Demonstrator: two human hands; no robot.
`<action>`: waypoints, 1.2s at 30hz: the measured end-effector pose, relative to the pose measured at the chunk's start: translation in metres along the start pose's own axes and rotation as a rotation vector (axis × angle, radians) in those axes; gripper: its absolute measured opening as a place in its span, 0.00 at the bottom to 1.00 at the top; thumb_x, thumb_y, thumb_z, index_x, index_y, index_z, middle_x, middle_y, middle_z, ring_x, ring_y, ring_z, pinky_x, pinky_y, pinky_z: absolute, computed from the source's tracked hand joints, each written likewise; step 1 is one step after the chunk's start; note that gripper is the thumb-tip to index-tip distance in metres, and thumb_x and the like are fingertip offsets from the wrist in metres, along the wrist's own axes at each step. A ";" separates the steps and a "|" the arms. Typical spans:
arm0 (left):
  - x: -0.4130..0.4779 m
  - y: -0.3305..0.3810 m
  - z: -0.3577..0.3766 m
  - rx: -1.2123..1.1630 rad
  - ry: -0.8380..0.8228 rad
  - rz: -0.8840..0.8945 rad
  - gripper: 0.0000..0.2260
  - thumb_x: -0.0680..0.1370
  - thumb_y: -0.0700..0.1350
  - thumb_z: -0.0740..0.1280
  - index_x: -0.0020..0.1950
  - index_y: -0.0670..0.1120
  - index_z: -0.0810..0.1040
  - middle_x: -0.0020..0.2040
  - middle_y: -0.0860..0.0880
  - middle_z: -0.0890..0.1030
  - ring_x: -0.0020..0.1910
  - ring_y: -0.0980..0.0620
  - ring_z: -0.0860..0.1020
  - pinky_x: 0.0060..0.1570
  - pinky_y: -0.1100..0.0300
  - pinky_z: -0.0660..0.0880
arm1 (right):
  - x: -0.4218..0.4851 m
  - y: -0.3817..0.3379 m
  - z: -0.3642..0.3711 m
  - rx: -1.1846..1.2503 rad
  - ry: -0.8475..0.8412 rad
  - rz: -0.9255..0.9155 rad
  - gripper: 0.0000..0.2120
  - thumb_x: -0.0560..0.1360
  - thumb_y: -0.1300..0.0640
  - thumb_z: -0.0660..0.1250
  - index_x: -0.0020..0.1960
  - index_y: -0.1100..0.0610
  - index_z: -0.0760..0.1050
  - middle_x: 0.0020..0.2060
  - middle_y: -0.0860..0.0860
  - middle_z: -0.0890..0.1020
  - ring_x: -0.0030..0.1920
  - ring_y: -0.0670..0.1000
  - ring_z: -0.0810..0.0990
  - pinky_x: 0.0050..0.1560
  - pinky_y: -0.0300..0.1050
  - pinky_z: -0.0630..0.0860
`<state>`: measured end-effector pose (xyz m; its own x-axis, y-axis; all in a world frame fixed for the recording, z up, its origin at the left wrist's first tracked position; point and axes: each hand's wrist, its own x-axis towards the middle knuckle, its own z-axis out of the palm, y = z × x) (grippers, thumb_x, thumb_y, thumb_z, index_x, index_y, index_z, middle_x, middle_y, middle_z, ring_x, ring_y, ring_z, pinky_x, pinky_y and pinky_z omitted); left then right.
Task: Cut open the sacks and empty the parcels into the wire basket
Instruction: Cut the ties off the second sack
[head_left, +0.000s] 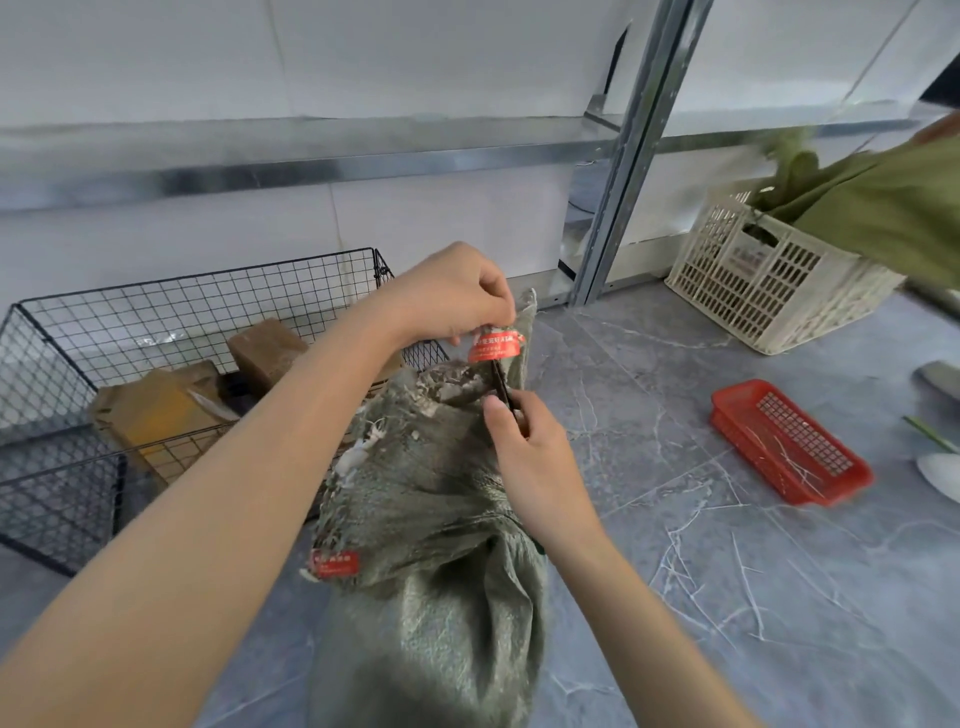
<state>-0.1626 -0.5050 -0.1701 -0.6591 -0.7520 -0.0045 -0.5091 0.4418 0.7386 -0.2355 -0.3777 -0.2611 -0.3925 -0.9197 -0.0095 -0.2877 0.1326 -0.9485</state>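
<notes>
One blade (500, 384), half hidden in right hand (527, 452), at sack (431, 519).

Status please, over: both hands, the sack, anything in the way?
Left hand pinches sack top at red tag. Right hand grips dark cutter, blade at sack neck. Sack not yet emptied. Wire basket holds brown parcels; no obstacle seen.

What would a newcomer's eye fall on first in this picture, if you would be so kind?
First the grey-green sack in the middle, its neck sealed with a red tag that the left hand pinches while the right hand holds a dark cutting tool just below it. Next the wire basket at the left, holding brown parcels, and the red tray on the floor at the right.
</notes>
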 end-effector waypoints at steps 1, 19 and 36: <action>0.001 -0.001 0.001 -0.003 0.013 -0.006 0.03 0.74 0.39 0.67 0.43 0.44 0.80 0.37 0.48 0.79 0.31 0.56 0.74 0.25 0.66 0.71 | 0.000 0.001 -0.001 -0.008 0.017 -0.014 0.09 0.79 0.48 0.59 0.53 0.51 0.74 0.34 0.43 0.73 0.36 0.42 0.71 0.38 0.40 0.66; 0.012 -0.024 0.014 -0.577 -0.109 -0.017 0.09 0.78 0.38 0.61 0.49 0.47 0.80 0.53 0.49 0.81 0.48 0.54 0.77 0.50 0.59 0.74 | 0.000 -0.011 -0.011 0.306 -0.143 0.102 0.11 0.80 0.54 0.59 0.42 0.55 0.74 0.36 0.54 0.74 0.36 0.49 0.72 0.37 0.40 0.68; 0.004 -0.047 0.016 -0.566 -0.199 -0.082 0.10 0.76 0.47 0.62 0.45 0.43 0.80 0.43 0.44 0.80 0.43 0.45 0.75 0.51 0.49 0.69 | 0.003 -0.007 -0.015 0.572 -0.195 0.163 0.09 0.74 0.50 0.61 0.39 0.53 0.72 0.33 0.51 0.76 0.32 0.49 0.72 0.37 0.44 0.68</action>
<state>-0.1499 -0.5210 -0.2158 -0.7490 -0.6423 -0.1623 -0.2249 0.0161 0.9742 -0.2479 -0.3757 -0.2498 -0.2093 -0.9621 -0.1747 0.2965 0.1078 -0.9489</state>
